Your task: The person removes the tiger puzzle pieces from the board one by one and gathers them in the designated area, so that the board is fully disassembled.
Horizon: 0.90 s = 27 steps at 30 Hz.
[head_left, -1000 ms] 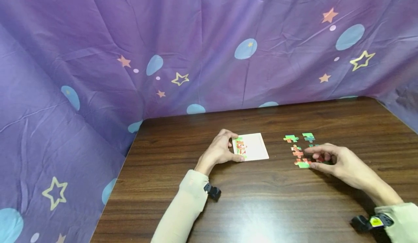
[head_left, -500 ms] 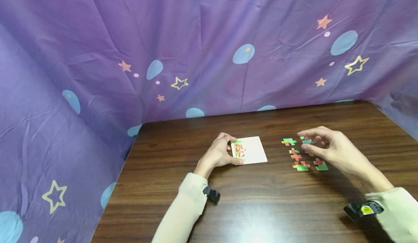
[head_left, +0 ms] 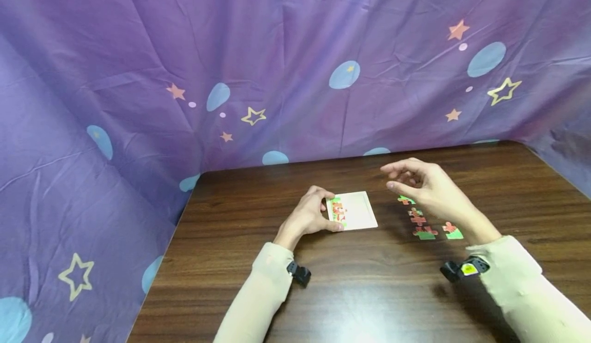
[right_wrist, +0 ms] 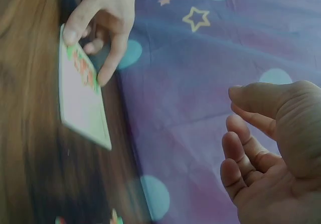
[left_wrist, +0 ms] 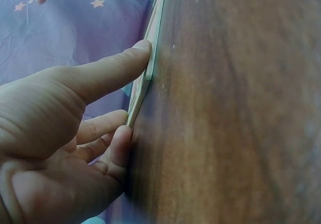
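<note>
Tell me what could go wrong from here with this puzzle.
First, the left hand grips the square white puzzle board at its left side, right beside the fitted red-and-green jigsaw pieces; a squeeze or slip there might shift them.

Second, the right hand hovers close to the loose red-and-green jigsaw pieces on the dark brown wood-grain table; a low sweep of the wrist could scatter them.
</note>
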Motion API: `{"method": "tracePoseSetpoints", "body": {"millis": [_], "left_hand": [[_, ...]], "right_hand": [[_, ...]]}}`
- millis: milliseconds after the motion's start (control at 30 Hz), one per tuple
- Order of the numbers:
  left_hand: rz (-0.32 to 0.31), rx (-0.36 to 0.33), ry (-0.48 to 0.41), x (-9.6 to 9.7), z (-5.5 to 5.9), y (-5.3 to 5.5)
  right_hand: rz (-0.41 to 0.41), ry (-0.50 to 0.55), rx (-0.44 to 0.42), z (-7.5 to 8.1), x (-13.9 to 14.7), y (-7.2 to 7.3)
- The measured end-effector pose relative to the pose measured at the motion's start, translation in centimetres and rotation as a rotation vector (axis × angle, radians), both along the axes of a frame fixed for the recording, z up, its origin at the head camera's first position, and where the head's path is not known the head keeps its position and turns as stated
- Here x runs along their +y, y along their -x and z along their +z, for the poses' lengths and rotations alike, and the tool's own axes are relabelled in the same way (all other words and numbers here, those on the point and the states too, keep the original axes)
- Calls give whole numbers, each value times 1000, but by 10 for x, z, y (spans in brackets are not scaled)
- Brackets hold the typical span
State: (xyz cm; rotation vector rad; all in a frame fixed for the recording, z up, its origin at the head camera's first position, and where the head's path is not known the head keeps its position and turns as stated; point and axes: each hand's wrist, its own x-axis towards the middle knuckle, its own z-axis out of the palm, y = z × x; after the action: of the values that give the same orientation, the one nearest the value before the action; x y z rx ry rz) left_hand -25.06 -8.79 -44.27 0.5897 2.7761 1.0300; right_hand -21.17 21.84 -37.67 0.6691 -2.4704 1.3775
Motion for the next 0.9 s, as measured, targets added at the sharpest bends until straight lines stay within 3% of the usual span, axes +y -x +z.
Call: {"method": "tracePoseSetpoints", "body": {"millis": [67, 133, 167, 300, 400, 467, 533, 700, 767, 833, 900], "left_hand": [[-6, 7, 2, 0, -1, 0], [-5, 34, 8, -1, -12, 7], [-1, 11, 6, -1, -7, 4], [7, 12, 0, -2, -8, 4], [8, -14, -8, -2, 3, -3], [9, -15, -6, -3, 2, -3], [6, 14, -2, -3, -8, 3], [5, 9, 6, -1, -9, 5], [7, -18, 12, 0, 3, -2], [7, -3, 3, -1, -6, 4], [10, -19, 8, 0, -3, 2]], "right_hand": [[25, 6, 10, 1, -8, 4], [41, 18, 4, 1, -17, 7], [48, 26, -7, 2, -21, 9], [67, 60, -58, 1, -37, 16], [82, 79, -90, -1, -49, 20], [92, 85, -109, -3, -55, 23], [93, 83, -121, -7, -60, 26], [88, 92, -172, -16, -70, 32], [86, 83, -183, -21, -73, 33], [82, 71, -188, -25, -74, 35], [78, 59, -190, -30, -76, 36]]}}
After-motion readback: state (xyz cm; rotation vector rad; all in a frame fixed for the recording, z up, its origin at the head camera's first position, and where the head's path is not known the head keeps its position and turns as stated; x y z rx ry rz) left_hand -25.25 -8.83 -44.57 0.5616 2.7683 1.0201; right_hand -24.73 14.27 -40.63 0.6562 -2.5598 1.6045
